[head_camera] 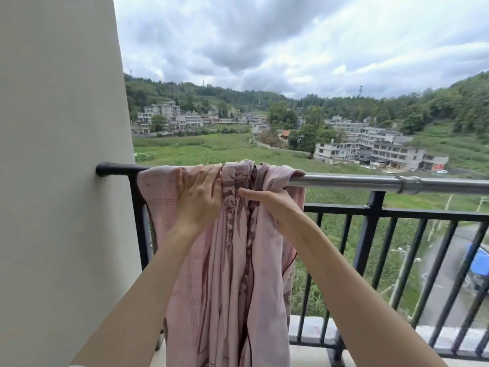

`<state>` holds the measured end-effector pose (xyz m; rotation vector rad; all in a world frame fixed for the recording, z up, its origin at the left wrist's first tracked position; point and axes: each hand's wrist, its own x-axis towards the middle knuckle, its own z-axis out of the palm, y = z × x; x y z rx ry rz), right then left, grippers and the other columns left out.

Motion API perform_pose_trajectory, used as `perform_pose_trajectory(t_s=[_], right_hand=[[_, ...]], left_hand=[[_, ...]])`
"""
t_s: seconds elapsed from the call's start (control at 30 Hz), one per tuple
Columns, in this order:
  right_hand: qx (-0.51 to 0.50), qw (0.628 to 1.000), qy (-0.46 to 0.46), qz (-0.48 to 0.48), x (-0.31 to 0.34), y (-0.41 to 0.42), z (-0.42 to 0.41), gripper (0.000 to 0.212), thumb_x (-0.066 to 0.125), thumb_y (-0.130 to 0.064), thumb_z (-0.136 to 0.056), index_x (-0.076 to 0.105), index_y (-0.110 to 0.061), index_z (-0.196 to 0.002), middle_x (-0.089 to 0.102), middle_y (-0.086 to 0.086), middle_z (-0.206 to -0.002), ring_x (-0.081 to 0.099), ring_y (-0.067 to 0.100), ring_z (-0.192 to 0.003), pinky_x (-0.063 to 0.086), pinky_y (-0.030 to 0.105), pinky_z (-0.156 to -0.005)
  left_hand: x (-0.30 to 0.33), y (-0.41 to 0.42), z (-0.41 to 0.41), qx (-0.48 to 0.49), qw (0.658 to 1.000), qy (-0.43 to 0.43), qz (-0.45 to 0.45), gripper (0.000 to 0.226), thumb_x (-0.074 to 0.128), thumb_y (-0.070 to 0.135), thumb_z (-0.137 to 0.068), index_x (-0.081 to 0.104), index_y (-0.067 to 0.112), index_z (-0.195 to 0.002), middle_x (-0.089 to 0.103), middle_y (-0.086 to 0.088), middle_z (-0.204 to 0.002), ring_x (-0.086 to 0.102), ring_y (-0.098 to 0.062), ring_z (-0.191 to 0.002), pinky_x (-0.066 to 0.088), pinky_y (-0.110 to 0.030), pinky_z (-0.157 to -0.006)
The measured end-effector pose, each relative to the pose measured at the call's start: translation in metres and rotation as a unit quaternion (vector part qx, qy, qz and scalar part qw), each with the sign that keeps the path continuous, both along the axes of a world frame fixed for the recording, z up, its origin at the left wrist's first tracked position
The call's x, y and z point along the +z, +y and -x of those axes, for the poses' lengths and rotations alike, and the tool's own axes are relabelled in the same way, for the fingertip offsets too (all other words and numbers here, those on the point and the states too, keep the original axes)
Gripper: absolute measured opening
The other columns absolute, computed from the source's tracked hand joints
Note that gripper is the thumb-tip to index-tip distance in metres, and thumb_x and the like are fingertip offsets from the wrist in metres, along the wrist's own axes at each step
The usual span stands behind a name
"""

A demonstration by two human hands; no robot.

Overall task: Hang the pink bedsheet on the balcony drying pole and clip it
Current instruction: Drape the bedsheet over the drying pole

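Forearms reach to 12 o'clock | left hand (197, 197) flat, fingers straight, pressing pink bedsheet (225, 260) | right hand (267, 205) pinching its folds | sheet bunched over drying pole (344, 181), 9 o'clock end

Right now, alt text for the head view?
A person's left hand presses flat on a bunched pink bedsheet draped over a balcony drying pole, while the right hand grips its folds. Beyond the black railing: fields, buildings, cloudy sky.
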<state>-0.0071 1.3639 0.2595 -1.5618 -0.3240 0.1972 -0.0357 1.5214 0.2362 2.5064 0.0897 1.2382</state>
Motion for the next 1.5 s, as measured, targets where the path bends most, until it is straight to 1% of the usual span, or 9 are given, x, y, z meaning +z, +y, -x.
perform_pose_trajectory(t_s=[0.23,0.37,0.53,0.63,0.8,0.93,1.13,1.27,1.5], right_hand=[[-0.02,0.999,0.005,-0.049,-0.01,0.008,-0.001,0.011,0.061,-0.02,-0.08,0.064,-0.009,-0.082,0.073,0.009,-0.077,0.07,0.022,-0.077,0.058,0.034,-0.077],[-0.05,0.996,-0.055,-0.049,-0.01,-0.01,-0.003,0.01,0.056,-0.016,-0.084,0.06,-0.014,-0.075,0.069,-0.003,-0.06,0.066,0.009,-0.058,0.055,0.021,-0.06],[-0.039,0.991,-0.053,-0.117,-0.01,-0.038,-0.004,0.009,0.072,-0.023,-0.079,0.068,-0.014,-0.077,0.074,0.002,-0.074,0.071,0.015,-0.071,0.059,0.028,-0.071],[-0.059,0.988,-0.048,-0.135,-0.005,-0.064,-0.009,0.048,0.079,-0.037,-0.057,0.064,-0.014,-0.097,0.073,0.008,-0.094,0.069,0.022,-0.09,0.052,0.036,-0.088],[-0.146,0.969,-0.033,-0.198,-0.004,-0.108,-0.016,0.028,0.082,-0.028,-0.061,0.066,-0.017,-0.081,0.073,0.003,-0.068,0.07,0.018,-0.06,0.06,0.029,-0.061],[-0.205,0.96,-0.033,-0.187,-0.007,-0.111,-0.011,0.036,0.08,-0.039,-0.061,0.061,-0.015,-0.08,0.068,-0.004,-0.077,0.065,0.009,-0.07,0.052,0.025,-0.071],[-0.408,0.884,-0.213,0.087,-0.029,-0.085,0.016,0.103,0.071,-0.055,-0.07,0.016,-0.012,-0.145,0.035,0.011,-0.144,0.031,0.026,-0.134,0.021,0.037,-0.111],[-0.427,0.751,-0.477,0.161,-0.023,-0.047,0.022,0.063,0.061,-0.024,-0.087,0.034,-0.008,-0.142,0.027,0.018,-0.151,0.017,0.032,-0.142,0.01,0.045,-0.116],[-0.216,0.698,-0.541,0.417,-0.006,-0.019,-0.018,0.036,0.043,-0.036,-0.095,0.055,-0.014,-0.12,0.063,0.006,-0.115,0.053,0.026,-0.111,0.018,0.035,-0.108]], left_hand=[[-0.003,0.003,-0.003,0.013,0.999,0.007,-0.041,0.055,0.01,0.044,-0.09,0.031,0.028,-0.139,0.032,0.009,-0.145,0.012,-0.012,-0.14,-0.024,-0.023,-0.105],[-0.002,0.003,-0.005,-0.004,1.0,0.022,-0.017,0.056,0.009,0.047,-0.09,0.03,0.03,-0.138,0.03,0.009,-0.146,0.009,-0.009,-0.14,-0.025,-0.02,-0.104],[-0.002,0.004,-0.007,0.01,0.999,0.023,-0.027,0.055,0.011,0.048,-0.089,0.033,0.03,-0.136,0.031,0.008,-0.145,0.011,-0.01,-0.138,-0.024,-0.021,-0.103],[-0.003,0.003,-0.009,0.01,0.999,0.018,-0.034,0.052,0.013,0.045,-0.09,0.034,0.03,-0.135,0.033,0.008,-0.143,0.013,-0.011,-0.137,-0.023,-0.025,-0.105],[-0.003,0.003,-0.011,0.015,0.999,0.013,-0.031,0.049,0.016,0.044,-0.091,0.036,0.028,-0.132,0.034,0.009,-0.14,0.014,-0.013,-0.136,-0.02,-0.033,-0.11],[-0.002,0.002,-0.012,0.019,0.999,0.023,-0.038,0.039,0.024,0.038,-0.097,0.035,0.028,-0.133,0.032,0.008,-0.14,0.013,-0.014,-0.136,-0.021,-0.033,-0.108],[-0.002,0.0,-0.013,0.022,0.998,0.024,-0.045,0.041,0.024,0.039,-0.097,0.033,0.029,-0.136,0.03,0.006,-0.137,0.011,-0.013,-0.134,-0.021,-0.035,-0.108],[-0.002,-0.001,-0.014,0.019,0.999,0.021,-0.043,0.042,0.024,0.038,-0.098,0.032,0.029,-0.137,0.03,0.006,-0.137,0.01,-0.012,-0.134,-0.022,-0.036,-0.108],[-0.004,0.003,-0.013,0.024,0.998,0.005,-0.055,0.037,0.026,0.037,-0.098,0.037,0.029,-0.132,0.034,0.006,-0.138,0.013,-0.012,-0.132,-0.018,-0.033,-0.108]])
